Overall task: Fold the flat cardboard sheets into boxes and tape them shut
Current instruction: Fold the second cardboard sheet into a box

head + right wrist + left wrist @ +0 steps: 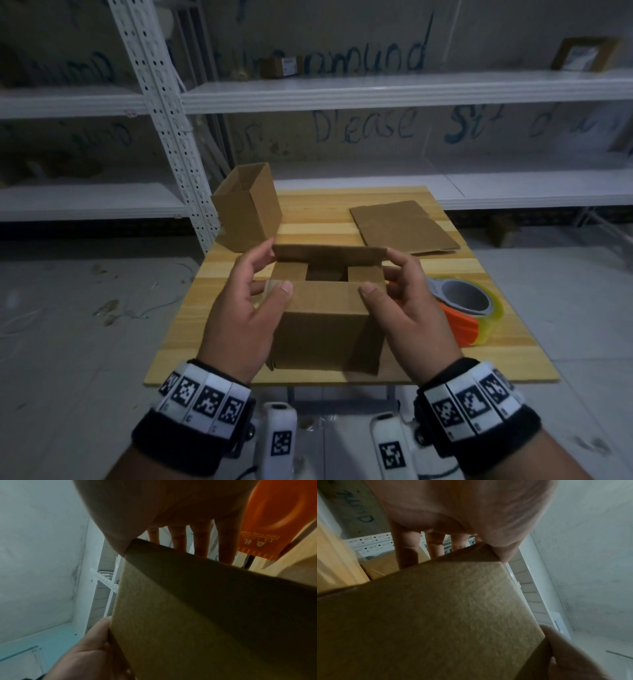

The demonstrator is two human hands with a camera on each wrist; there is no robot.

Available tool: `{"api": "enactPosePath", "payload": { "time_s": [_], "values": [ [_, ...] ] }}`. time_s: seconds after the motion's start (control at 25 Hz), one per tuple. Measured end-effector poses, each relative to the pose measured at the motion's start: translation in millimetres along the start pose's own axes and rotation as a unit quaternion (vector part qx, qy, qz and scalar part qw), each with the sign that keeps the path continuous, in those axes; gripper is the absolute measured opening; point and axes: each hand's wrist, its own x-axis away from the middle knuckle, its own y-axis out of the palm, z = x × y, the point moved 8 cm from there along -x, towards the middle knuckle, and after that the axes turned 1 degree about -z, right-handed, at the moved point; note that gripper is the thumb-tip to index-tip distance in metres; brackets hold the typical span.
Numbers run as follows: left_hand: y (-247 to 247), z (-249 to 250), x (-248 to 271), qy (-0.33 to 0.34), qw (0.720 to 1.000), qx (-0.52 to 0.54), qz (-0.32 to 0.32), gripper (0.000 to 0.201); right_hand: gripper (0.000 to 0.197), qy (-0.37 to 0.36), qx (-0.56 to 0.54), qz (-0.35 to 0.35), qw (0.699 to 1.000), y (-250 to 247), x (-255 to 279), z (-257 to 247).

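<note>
A brown cardboard box (325, 329) stands upright at the middle of the wooden table (507, 356). Its two side flaps are folded in, its near flap lies down, and its far flap (329, 255) tilts over the opening. My left hand (263, 274) grips the box's left top corner, thumb on the near flap and fingers on the far flap. My right hand (387, 274) grips the right top corner the same way. The left wrist view shows the box (436, 615) with fingers (406, 547) behind its upper edge. The right wrist view shows the box (188, 615) likewise.
An open-topped box (246, 209) stands at the table's back left. A flat cardboard sheet (400, 222) lies at the back right. An orange tape dispenser (462, 308) with a clear roll sits just right of my right hand. White metal shelving (376, 92) stands behind the table.
</note>
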Motion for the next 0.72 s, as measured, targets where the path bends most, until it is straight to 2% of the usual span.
{"api": "enactPosePath", "payload": {
  "time_s": [0.08,0.2,0.36,0.48,0.64,0.72],
  "values": [
    [-4.5,-2.3,-0.1,0.018,0.998,-0.043,0.03,0.034,0.042,-0.013,0.046,0.012,0.999,-2.9,0.5,-0.5],
    [-5.4,-0.6,1.1,0.049,0.993,-0.1,0.048,0.048,0.051,-0.036,0.119,0.019,0.992,-3.2,2.5,-6.0],
    [-7.2,4.2,3.1,0.065,0.987,-0.128,0.069,0.041,0.046,-0.047,0.128,0.028,0.99,-4.0,3.8,-9.1],
    [-10.5,-1.2,2.6,0.018,0.994,-0.065,0.082,0.025,0.037,-0.018,0.087,0.031,0.996,-3.6,2.8,-4.5],
    [-13.2,-13.2,-3.5,-0.071,0.993,0.049,0.085,0.017,0.028,0.036,-0.012,0.053,0.998,-1.5,0.4,2.3],
    [-13.9,-18.2,-6.1,-0.096,0.989,0.075,0.087,0.013,0.029,0.058,-0.055,0.063,0.995,0.5,-0.3,5.6]
  ]
}}
